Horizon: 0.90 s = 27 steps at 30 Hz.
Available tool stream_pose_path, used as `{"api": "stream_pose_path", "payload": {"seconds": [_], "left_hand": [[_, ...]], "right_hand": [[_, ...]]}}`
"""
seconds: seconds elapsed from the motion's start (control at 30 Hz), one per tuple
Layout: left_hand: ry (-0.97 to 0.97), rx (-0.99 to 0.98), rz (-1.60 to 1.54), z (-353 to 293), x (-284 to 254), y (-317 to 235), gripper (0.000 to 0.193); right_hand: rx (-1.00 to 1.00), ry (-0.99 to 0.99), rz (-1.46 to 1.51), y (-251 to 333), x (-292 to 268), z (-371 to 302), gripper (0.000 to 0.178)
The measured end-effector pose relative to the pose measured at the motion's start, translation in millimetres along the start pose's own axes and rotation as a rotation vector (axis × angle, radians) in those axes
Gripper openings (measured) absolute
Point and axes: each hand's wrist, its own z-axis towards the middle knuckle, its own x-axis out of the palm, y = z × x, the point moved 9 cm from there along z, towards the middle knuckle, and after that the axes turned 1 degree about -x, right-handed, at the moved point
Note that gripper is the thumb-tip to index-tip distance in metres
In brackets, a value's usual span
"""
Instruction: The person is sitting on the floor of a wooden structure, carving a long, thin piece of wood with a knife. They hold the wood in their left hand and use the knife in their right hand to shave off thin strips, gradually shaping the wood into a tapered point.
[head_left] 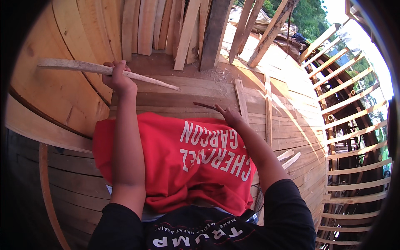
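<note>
My left hand (120, 78) is closed round a long pale wooden stick (75, 65), held out at the far left. Its broad end lies toward the left and its thin, tapered tip points right. Closer to the middle, my right hand (229, 116) is closed on what looks like a knife (203, 105), its narrow dark blade pointing left. The blade and the stick are apart. Below both hands, a red cloth (162, 137) with white lettering covers my lap.
Tall boards (148, 29) lean at the back, beside a dark post (214, 37). Curved wooden planking (66, 87) rises on the left. Loose wood strips (268, 108) lie on the plank floor (296, 125). A slatted wooden railing (354, 168) runs along the right.
</note>
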Motion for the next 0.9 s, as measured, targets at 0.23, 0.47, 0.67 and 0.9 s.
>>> {"api": "stream_pose_path", "payload": {"seconds": [0.23,0.47,0.67,0.9], "left_hand": [[0.002,-0.013,0.039,-2.3,-2.8,6.9,0.029],[-0.015,-0.049,0.033,-6.0,-7.4,10.2,0.03],[-0.005,-0.035,0.023,0.6,-14.2,8.4,0.027],[-0.027,-0.07,-0.017,-5.6,-9.9,4.8,0.027]], "right_hand": [[0.098,-0.117,0.216,-17.9,-9.8,-6.9,0.079],[0.116,0.138,0.073,1.4,15.3,-9.3,0.081],[0.106,-0.099,0.059,-17.2,13.8,-11.3,0.079],[0.202,0.014,0.022,-21.1,35.6,-6.0,0.076]]}}
